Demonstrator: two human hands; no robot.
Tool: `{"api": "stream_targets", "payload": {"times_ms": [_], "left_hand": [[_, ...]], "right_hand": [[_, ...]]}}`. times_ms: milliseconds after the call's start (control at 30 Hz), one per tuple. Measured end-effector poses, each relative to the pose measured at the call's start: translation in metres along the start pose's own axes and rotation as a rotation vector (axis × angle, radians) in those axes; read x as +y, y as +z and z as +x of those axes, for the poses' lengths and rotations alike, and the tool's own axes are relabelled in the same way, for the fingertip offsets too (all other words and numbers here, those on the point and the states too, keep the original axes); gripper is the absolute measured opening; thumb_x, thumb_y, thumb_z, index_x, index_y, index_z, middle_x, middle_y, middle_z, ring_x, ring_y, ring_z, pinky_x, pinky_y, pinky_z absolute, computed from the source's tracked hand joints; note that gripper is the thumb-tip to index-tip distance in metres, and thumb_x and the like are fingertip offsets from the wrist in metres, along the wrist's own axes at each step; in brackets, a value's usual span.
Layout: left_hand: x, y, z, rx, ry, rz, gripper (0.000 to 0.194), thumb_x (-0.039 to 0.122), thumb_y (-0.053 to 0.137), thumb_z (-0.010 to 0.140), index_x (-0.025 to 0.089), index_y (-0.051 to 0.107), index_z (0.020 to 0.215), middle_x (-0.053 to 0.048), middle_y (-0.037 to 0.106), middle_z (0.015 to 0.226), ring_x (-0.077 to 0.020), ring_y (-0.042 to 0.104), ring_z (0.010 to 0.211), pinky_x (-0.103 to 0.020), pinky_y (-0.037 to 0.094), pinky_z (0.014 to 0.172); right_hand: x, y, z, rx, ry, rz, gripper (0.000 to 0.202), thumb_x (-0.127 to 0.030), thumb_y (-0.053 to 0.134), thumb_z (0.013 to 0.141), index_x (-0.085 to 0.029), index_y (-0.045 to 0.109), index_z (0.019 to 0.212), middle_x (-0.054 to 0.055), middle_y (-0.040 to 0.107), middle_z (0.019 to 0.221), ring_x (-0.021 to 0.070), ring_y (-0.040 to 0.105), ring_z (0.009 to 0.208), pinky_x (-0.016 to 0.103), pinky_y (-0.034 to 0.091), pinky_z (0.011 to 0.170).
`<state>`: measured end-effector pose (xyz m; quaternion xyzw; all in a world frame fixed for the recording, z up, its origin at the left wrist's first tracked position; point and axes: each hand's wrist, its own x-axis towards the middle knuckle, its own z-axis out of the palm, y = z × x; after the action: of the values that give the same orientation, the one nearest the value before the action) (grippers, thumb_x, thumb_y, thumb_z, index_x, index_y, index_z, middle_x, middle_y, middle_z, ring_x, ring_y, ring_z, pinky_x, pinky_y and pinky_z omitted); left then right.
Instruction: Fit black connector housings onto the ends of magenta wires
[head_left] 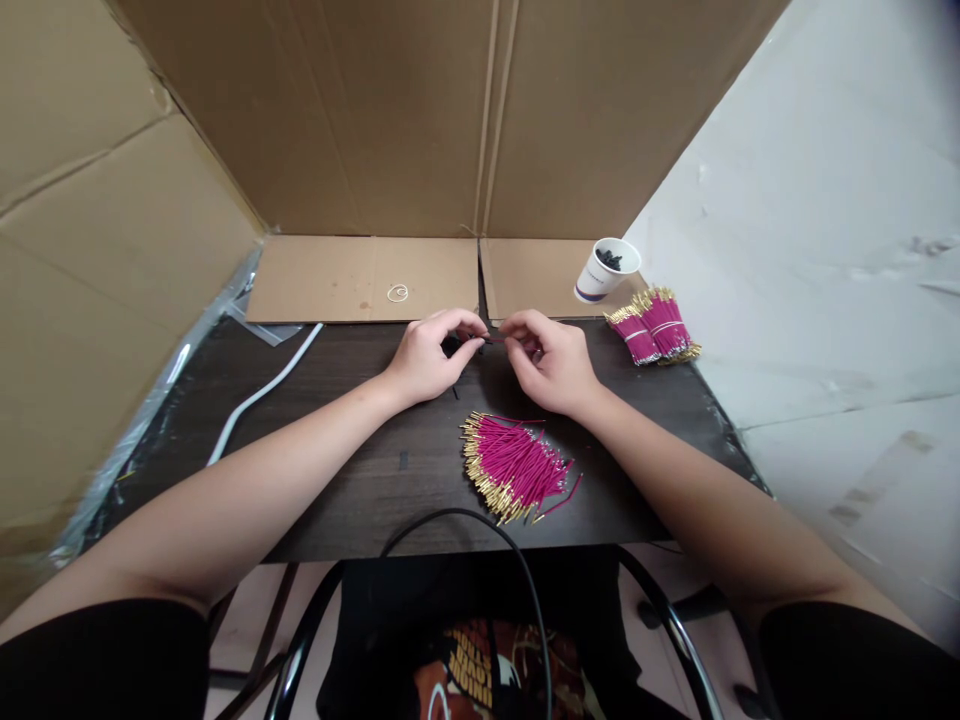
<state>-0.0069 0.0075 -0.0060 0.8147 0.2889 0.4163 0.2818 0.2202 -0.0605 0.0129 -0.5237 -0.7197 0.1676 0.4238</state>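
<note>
Over the middle of the dark table, my left hand (436, 356) and my right hand (551, 362) face each other, fingers pinched and a small gap between them. A thin, dark reddish wire (496, 341) bridges that gap, its right part between my right fingertips. At my left fingertips there is a small black piece (486, 338), mostly hidden. Some black bits lie under my left hand. Nearer to me, a loose fanned pile of magenta wires (517, 465) with gold ends rests on the table.
A white paper cup (589, 280) holding black pieces stands at the back right. Beside it lie banded bundles of magenta wires (652, 328). White rings (397, 293) rest on the cardboard sheet (315, 275). A pale cable (266, 385) runs along the left; cardboard walls (390, 120) rise behind.
</note>
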Motion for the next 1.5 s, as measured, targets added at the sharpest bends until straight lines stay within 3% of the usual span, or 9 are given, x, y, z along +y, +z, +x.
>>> {"api": "stream_targets", "payload": {"times_ms": [633, 1100, 1500], "left_hand": [[-0.0010, 0.0002, -0.0001, 0.015, 0.022, 0.023, 0.012, 0.026, 0.076, 0.104, 0.021, 0.078, 0.115, -0.006, 0.085, 0.108, -0.0205, 0.079, 0.095, -0.039, 0.063, 0.096], [-0.0019, 0.0003, 0.0003, 0.011, 0.047, 0.026, 0.011, 0.024, 0.075, 0.104, 0.021, 0.078, 0.114, -0.005, 0.085, 0.107, -0.0199, 0.079, 0.094, -0.038, 0.062, 0.094], [-0.0042, 0.0004, 0.0013, 0.050, 0.002, 0.110, 0.014, 0.017, 0.071, 0.096, 0.019, 0.077, 0.109, -0.006, 0.082, 0.101, -0.0220, 0.078, 0.094, -0.040, 0.063, 0.094]], "right_hand": [[-0.0004, -0.0008, 0.0005, 0.008, 0.010, 0.009, 0.019, -0.028, 0.061, 0.101, -0.018, 0.074, 0.111, 0.005, 0.080, 0.096, 0.0073, 0.067, 0.078, 0.022, 0.057, 0.080], [0.0020, -0.0001, -0.0003, -0.016, -0.008, -0.011, 0.020, -0.026, 0.063, 0.100, -0.018, 0.074, 0.113, 0.003, 0.080, 0.094, 0.0057, 0.064, 0.072, 0.022, 0.052, 0.074], [-0.0012, -0.0045, 0.0017, 0.127, -0.015, -0.015, 0.020, -0.017, 0.060, 0.090, -0.017, 0.075, 0.103, 0.000, 0.074, 0.080, 0.0041, 0.057, 0.064, 0.021, 0.050, 0.070]]}}
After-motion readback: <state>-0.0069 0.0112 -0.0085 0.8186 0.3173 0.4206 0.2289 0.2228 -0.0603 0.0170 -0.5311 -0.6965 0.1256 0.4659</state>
